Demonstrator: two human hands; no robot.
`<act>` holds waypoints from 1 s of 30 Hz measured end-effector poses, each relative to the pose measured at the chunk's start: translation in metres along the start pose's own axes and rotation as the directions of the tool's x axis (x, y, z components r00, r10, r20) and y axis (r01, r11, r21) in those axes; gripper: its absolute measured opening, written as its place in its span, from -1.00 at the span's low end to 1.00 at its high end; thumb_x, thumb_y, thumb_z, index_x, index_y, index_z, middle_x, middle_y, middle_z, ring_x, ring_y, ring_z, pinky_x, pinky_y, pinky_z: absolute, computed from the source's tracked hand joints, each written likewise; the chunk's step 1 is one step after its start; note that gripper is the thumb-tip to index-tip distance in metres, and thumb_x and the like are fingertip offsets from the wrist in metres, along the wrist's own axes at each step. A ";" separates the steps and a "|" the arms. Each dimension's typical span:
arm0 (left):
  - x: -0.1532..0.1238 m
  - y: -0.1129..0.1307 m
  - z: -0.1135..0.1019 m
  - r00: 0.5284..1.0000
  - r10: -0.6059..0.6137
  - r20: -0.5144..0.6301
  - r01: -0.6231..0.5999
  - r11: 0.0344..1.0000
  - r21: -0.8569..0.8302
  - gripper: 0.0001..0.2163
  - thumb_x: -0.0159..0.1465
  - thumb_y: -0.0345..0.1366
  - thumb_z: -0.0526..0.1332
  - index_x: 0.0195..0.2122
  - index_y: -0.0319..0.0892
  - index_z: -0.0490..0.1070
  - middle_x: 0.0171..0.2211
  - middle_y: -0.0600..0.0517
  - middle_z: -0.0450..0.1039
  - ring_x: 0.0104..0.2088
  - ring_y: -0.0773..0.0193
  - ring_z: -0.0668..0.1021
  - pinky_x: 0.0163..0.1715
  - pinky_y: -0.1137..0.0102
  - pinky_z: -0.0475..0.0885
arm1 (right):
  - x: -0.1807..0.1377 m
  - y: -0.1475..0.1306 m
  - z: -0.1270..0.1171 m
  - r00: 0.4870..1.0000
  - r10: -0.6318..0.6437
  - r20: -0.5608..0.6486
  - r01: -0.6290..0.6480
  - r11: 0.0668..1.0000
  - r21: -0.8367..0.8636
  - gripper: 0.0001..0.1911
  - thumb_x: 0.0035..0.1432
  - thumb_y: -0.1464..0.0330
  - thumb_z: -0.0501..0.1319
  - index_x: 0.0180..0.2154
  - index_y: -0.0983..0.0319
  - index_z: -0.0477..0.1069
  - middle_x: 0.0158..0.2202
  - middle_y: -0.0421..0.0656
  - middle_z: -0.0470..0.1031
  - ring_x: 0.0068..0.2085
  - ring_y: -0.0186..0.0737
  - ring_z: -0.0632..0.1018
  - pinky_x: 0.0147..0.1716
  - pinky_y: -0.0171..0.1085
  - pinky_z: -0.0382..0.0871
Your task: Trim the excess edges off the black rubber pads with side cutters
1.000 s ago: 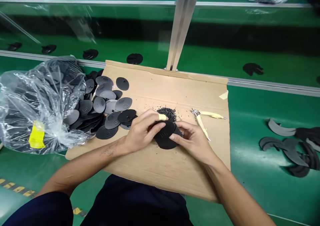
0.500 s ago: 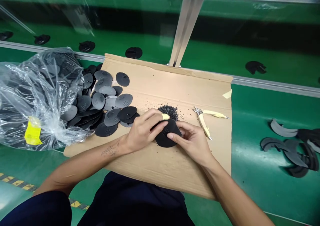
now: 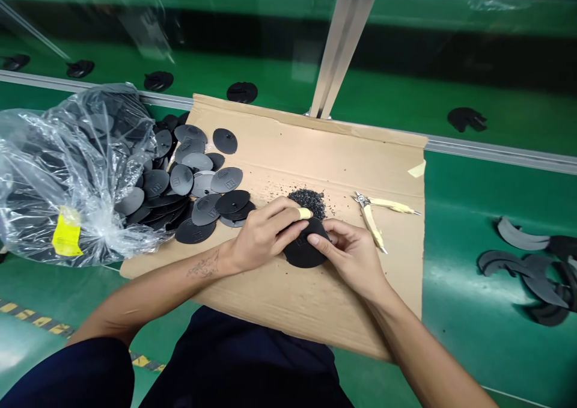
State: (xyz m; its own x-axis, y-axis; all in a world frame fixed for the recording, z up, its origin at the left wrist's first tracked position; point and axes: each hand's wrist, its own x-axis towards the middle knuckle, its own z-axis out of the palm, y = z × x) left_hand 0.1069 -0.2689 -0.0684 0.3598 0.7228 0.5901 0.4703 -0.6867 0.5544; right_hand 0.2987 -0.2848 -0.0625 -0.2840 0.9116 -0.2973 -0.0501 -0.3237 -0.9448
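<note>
Between both hands is a black oval plastic piece, held over the cardboard sheet. My left hand is closed on its left and upper edge, and a yellow wrap covers one fingertip. My right hand pinches the right side, thumb on top. Just beyond the piece lies a heap of small black scraps. Right of the hands, a pair of nippers with yellow handles lies spread. Several similar oval pieces lie at the left of the cardboard, some overlapping.
A clear plastic bag with a yellow label spills black ovals at the left. Curved black pieces lie on the green surface at right. A metal post rises behind the cardboard. More black parts lie behind the metal rail.
The whole view has shifted slightly, so things appear a little further right. Both hands keep hold of the oval piece, with almost no change in grip.
</note>
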 end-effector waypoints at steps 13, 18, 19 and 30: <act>0.000 -0.003 -0.001 0.979 -0.196 0.061 0.205 0.936 -0.285 -0.72 0.35 -0.13 0.32 -0.06 -0.22 0.53 -0.30 0.00 0.53 -0.41 0.39 0.47 -0.44 0.49 0.41 | -0.004 -0.004 -0.002 0.856 -0.514 -0.062 0.458 0.808 -0.370 -0.90 0.25 0.30 0.37 -0.29 0.19 0.61 -0.34 -0.16 0.61 -0.33 -0.24 0.60 -0.33 -0.28 0.55; 0.002 0.000 -0.005 0.998 -0.067 -0.008 0.061 0.938 -0.340 -0.78 0.34 -0.22 0.34 -0.06 -0.22 0.55 -0.23 -0.06 0.55 -0.23 0.31 0.58 -0.27 0.43 0.51 | -0.006 -0.002 -0.003 0.749 -0.660 0.061 0.601 0.639 -0.480 -0.87 0.26 0.45 0.33 -0.18 0.16 0.65 -0.24 -0.12 0.66 -0.28 -0.21 0.66 -0.30 -0.25 0.61; 0.002 0.000 -0.006 0.999 -0.034 -0.020 0.025 0.943 -0.331 -0.77 0.35 -0.23 0.33 -0.04 -0.23 0.54 -0.23 -0.07 0.55 -0.22 0.30 0.58 -0.25 0.42 0.52 | -0.007 -0.002 -0.004 0.739 -0.669 0.076 0.614 0.624 -0.483 -0.84 0.26 0.46 0.33 -0.16 0.16 0.65 -0.22 -0.12 0.67 -0.27 -0.20 0.67 -0.29 -0.25 0.63; 0.003 0.004 -0.012 0.993 0.112 -0.033 -0.117 0.957 -0.264 -0.82 0.37 -0.33 0.29 -0.05 -0.27 0.51 -0.26 -0.12 0.61 -0.26 0.28 0.60 -0.27 0.35 0.54 | -0.008 0.003 -0.007 0.698 -0.699 0.158 0.685 0.587 -0.432 -0.63 0.21 0.61 0.30 -0.02 0.14 0.61 -0.11 -0.14 0.66 -0.20 -0.26 0.68 -0.20 -0.32 0.64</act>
State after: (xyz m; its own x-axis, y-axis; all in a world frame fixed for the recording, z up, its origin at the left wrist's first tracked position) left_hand 0.1000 -0.2708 -0.0577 0.3835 0.6381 0.6677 0.1953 -0.7626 0.6167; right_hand 0.3074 -0.2913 -0.0640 -0.3145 0.8222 0.4744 0.1897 0.5441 -0.8173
